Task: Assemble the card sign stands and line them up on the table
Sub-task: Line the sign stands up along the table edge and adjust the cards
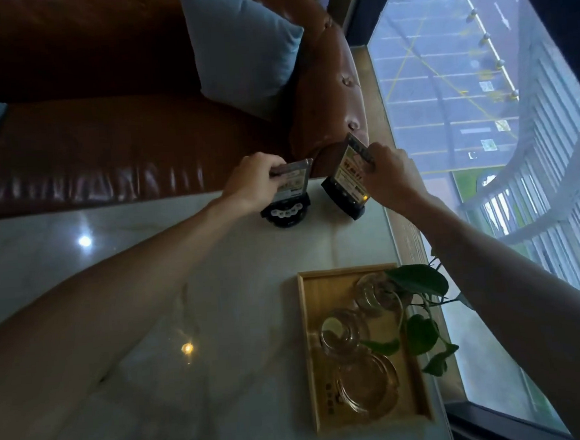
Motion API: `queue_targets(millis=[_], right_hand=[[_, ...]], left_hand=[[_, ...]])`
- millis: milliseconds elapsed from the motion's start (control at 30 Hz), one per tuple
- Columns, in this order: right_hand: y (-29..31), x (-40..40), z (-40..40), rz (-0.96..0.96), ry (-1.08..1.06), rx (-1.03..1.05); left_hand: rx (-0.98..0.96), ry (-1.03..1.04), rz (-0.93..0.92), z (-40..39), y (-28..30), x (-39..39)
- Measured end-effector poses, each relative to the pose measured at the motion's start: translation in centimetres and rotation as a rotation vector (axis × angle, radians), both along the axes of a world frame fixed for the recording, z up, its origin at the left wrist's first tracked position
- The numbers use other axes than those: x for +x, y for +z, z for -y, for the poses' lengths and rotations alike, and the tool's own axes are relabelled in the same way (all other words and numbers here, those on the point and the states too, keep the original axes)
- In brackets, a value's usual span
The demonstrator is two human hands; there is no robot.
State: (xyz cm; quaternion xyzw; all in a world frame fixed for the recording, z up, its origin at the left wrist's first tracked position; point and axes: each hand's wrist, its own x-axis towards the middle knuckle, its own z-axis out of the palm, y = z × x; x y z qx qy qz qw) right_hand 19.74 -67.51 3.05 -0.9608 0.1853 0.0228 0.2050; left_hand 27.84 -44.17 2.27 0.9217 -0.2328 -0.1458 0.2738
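Two card sign stands sit side by side near the far edge of the pale marble table [218, 293]. The left stand [289, 199] has a clear card panel set in a round black base, and my left hand [253, 183] grips the panel's top edge. The right stand [347, 178] is a printed card in a black base, tilted and turned at an angle. My right hand [390, 175] pinches that card's upper right edge. Both bases rest on the table, a small gap apart.
A wooden tray [312, 355] with glass cups and an ashtray lies at the near right of the table. A leafy plant [422, 313] hangs over its right side. A brown leather sofa [122, 142] with blue cushions stands beyond the table, and a window runs along the right.
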Motion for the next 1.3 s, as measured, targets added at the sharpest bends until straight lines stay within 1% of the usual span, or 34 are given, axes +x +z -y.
queue_targets(millis=[167, 333, 433, 500, 600, 667, 733, 800, 867, 1033, 1167, 1300], right_hand=[[-0.9, 0.1, 0.0, -0.001, -0.006, 0.022], [-0.5, 0.9, 0.0, -0.101, -0.007, 0.033], [0.4, 0.5, -0.5, -0.132, -0.057, 0.027], [1.4, -0.1, -1.6, -0.051, -0.073, -0.017], [3.2, -1.1, -4.5, 0.151, -0.057, -0.076], [4.5, -1.9, -7.8, 0.244, -0.014, -0.056], [5.7, -2.7, -11.6, 0.275, 0.039, 0.013], [6.7, -3.8, -16.0, 0.232, 0.112, 0.115], [7.4, -5.2, -20.3, 0.147, 0.185, 0.195], [7.1, -10.3, -30.1, 0.040, 0.363, 0.304], [6.2, -15.1, -35.8, -0.030, 0.420, 0.373], [5.7, -19.5, -39.2, -0.095, 0.450, 0.409]], left_hand=[[-0.015, 0.013, -0.004, 1.0, -0.7, 0.2], [-0.015, 0.060, -0.086, 0.5, 0.3, 0.7], [-0.017, 0.080, -0.119, -1.4, 1.4, 0.4], [-0.014, 0.076, -0.133, -3.6, 2.2, -0.3], [-0.026, 0.074, -0.174, -7.4, 3.7, -2.0], [-0.063, 0.101, -0.184, -10.8, 4.8, -3.5], [-0.086, 0.119, -0.176, -14.5, 5.9, -5.2], [-0.077, 0.121, -0.158, -18.4, 7.2, -6.9], [-0.085, 0.151, -0.140, -22.3, 8.4, -8.7], [-0.064, 0.205, -0.130, -31.2, 9.9, -13.0], [-0.042, 0.232, -0.152, -36.8, 9.6, -15.9], [0.004, 0.213, -0.209, -40.4, 8.2, -18.4]])
